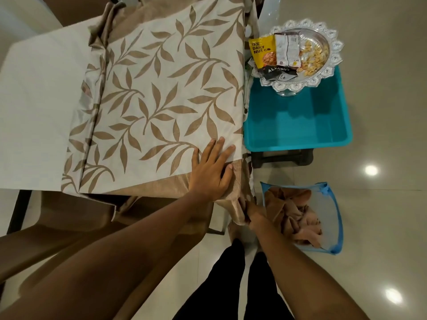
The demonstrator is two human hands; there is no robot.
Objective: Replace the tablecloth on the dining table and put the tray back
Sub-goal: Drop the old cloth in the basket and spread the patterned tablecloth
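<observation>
Tablecloth [166, 93] pinned under flat, spread left hand [211, 172]; right hand [250, 214], half hidden, grips its corner.

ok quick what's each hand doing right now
Left hand: open, palm flat on the leaf-print tablecloth.
Right hand: closed, gripping the tablecloth's hanging corner below the table edge.

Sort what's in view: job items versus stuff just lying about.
Job:
leaf-print tablecloth
dining table
silver tray of snacks
left hand, flat on cloth
right hand, gripping cloth corner
mesh basket of crumpled cloth

Lying about:
teal tub
brown chair
</observation>
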